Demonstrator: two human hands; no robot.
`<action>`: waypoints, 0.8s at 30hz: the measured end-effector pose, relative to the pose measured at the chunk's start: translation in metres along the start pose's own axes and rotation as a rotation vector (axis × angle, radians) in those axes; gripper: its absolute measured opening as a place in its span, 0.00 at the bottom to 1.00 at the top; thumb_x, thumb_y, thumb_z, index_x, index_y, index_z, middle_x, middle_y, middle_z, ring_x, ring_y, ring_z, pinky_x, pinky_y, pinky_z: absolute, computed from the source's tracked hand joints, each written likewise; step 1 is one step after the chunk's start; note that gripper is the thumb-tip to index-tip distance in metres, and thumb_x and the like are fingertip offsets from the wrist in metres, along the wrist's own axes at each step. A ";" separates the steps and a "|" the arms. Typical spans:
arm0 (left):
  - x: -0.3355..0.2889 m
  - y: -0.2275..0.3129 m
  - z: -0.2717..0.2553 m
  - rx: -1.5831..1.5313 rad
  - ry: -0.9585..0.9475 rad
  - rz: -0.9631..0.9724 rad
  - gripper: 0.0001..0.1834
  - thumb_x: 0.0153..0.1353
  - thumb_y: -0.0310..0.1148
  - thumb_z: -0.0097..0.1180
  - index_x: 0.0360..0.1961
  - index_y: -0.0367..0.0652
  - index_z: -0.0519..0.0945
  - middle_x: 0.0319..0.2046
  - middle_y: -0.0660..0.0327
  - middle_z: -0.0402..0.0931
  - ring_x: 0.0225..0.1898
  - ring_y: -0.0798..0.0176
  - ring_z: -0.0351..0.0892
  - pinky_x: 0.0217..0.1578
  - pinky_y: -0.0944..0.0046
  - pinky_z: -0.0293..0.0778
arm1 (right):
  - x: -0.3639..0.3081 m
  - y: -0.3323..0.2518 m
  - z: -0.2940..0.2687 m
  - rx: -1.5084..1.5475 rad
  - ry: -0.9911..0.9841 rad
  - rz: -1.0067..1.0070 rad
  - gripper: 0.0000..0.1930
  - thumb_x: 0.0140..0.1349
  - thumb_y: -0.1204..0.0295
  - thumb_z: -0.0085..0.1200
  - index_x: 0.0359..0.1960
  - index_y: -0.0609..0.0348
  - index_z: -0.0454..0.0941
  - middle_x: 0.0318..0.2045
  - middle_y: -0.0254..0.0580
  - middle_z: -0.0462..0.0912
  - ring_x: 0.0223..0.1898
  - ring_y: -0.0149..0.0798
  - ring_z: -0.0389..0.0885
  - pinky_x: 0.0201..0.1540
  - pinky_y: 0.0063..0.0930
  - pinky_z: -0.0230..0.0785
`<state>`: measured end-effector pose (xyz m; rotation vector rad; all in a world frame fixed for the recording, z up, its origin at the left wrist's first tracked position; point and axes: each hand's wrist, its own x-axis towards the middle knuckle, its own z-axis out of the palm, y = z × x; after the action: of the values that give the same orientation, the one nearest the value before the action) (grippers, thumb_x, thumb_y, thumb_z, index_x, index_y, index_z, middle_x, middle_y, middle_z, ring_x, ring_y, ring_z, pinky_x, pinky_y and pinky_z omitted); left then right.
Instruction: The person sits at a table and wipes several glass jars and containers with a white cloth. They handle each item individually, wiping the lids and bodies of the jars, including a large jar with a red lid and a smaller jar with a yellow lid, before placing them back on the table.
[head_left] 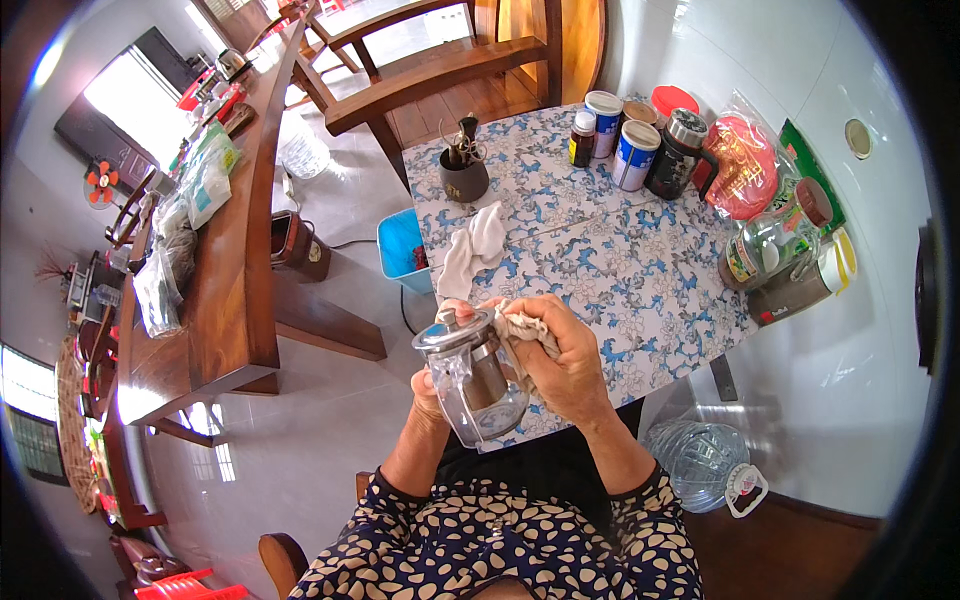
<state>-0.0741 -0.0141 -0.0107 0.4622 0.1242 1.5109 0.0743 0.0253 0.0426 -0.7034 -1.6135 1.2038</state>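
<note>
A clear glass teapot (462, 405) with a metal lid and an inner metal strainer is held up over the near edge of the patterned table. My left hand (432, 390) grips it from the left, with fingers reaching up by the lid. In my right hand (570, 365) a bunched beige cloth (530, 330) is pressed against the teapot's right side near the rim. Farther off on the table lies a crumpled white cloth (474, 248). Beyond that stands a dark round pot (464, 182) holding tea tools.
Several jars and cans, a black thermos (678, 155) and a red bagged package (742, 165) line the table's far right. A blue bin (400, 245) stands left of the table. On the floor at right is a large water bottle (700, 465). A wooden chair (440, 80) faces the table.
</note>
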 end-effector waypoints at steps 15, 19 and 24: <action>0.014 0.014 0.008 0.054 0.015 0.093 0.40 0.39 0.46 0.66 0.56 0.53 0.66 0.49 0.49 0.66 0.51 0.45 0.67 0.48 0.50 0.73 | -0.025 -0.024 0.002 -0.164 -0.046 -0.363 0.20 0.49 0.84 0.56 0.46 0.60 0.74 0.39 0.46 0.74 0.38 0.44 0.74 0.39 0.30 0.69; 0.014 0.011 0.020 0.084 0.137 0.106 0.41 0.34 0.49 0.67 0.53 0.55 0.68 0.46 0.52 0.66 0.47 0.49 0.68 0.45 0.52 0.75 | -0.027 -0.012 0.003 -0.109 0.128 -0.270 0.17 0.53 0.83 0.51 0.47 0.62 0.73 0.40 0.46 0.75 0.37 0.39 0.76 0.40 0.26 0.70; 0.013 0.006 0.028 0.043 0.164 0.138 0.40 0.34 0.49 0.67 0.54 0.56 0.68 0.47 0.53 0.65 0.49 0.49 0.67 0.47 0.50 0.74 | -0.032 0.001 0.007 0.210 0.187 0.194 0.13 0.59 0.82 0.47 0.47 0.64 0.72 0.38 0.38 0.75 0.37 0.28 0.75 0.39 0.20 0.68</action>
<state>-0.0690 -0.0075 0.0193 0.3874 0.2582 1.6839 0.0795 -0.0044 0.0305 -0.8240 -1.2663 1.3804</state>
